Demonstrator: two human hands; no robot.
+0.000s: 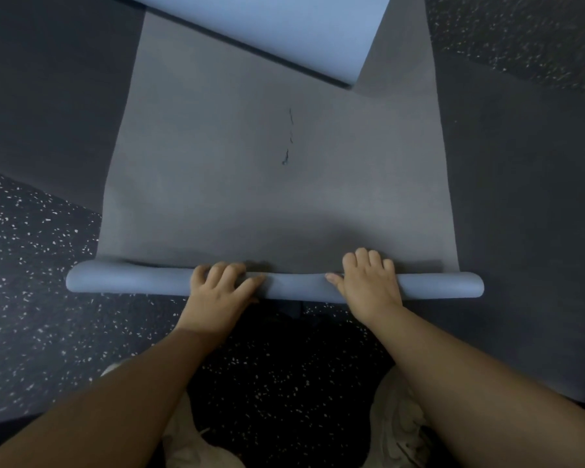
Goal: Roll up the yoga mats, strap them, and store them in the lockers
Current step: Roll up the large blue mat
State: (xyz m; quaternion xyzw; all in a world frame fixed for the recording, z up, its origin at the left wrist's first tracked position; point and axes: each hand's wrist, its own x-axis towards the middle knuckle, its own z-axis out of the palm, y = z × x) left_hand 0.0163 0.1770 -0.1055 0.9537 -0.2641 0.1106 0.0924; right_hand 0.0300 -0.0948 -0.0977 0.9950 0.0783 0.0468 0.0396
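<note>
yoga mat (277,197) partly rolled, roll (294,287) lying left-right, left hand (222,287) and right hand (365,282) fingers curled over it

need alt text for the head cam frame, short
Seen from above, a person's left hand and right hand grip the rolled near end of a grey yoga mat, most of it still flat on the speckled dark floor. A light blue mat overlaps its far end; pale shoes show below.

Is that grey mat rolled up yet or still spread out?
Mostly spread: only the near end of the grey yoga mat forms a thin roll under both hands.
</note>
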